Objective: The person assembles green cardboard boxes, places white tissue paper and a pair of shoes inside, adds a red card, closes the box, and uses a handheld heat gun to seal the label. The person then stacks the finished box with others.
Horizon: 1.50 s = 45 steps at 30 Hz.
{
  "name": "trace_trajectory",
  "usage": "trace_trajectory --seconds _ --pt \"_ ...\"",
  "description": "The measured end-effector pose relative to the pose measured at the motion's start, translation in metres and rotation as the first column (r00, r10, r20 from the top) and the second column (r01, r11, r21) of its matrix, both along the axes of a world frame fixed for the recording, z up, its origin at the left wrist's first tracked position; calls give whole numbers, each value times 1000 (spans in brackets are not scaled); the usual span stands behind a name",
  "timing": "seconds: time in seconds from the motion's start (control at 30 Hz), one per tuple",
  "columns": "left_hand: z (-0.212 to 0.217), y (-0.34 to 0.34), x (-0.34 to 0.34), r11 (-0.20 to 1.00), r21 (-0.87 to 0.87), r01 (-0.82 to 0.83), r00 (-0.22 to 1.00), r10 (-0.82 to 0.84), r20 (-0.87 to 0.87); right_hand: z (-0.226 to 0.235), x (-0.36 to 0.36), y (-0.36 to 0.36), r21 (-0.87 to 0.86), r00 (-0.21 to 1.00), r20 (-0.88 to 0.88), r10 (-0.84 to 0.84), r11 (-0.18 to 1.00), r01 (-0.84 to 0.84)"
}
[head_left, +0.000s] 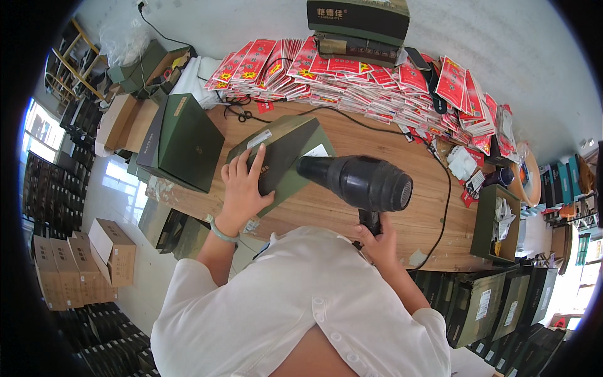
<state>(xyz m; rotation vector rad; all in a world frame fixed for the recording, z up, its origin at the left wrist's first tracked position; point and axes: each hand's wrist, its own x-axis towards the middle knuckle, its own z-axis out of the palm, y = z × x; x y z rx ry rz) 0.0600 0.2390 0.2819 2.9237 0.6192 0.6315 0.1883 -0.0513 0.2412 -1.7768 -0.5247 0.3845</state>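
My right hand (379, 242) is wrapped round the handle of a black hair dryer (367, 182). Its nozzle points left, close to the white label (316, 151) on a dark green shoebox (282, 147). On the box's dark side rests my left hand (247, 188), fingers spread and lying flat against the surface. The box sits tilted on the wooden table (414, 220). Another green shoebox (182, 143) stands just left of it. Scissors (245, 116) lie behind the box my hand touches.
Red and white printed packets (352, 85) are heaped along the wall, with shoeboxes (361, 31) stacked above. A black cord (448, 207) curves over the table's right side. An open green box (496, 223) stands at the right edge. Cardboard cartons (81, 267) sit on the floor at left.
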Motion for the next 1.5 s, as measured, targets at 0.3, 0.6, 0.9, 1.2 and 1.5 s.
trace_trajectory --seconds 0.3,0.6,0.9,1.2,1.5 --pt "-2 2 0 1000 0 3 1000 -3 11 -2 -3 -9 -85 996 70 58 995 -52" --pt "-2 2 0 1000 -2 -4 1000 4 11 -4 -2 -16 -83 999 -16 42 996 -43" --pt "-2 2 0 1000 1 2 1000 -2 0 -5 -3 -15 -38 998 55 -18 999 20" --pt "-1 1 -1 1000 -4 0 1000 0 -2 12 5 -7 -94 994 104 -17 995 27" --pt "-2 2 -3 1000 12 4 1000 -3 -5 13 14 5 -82 967 254 -24 996 46"
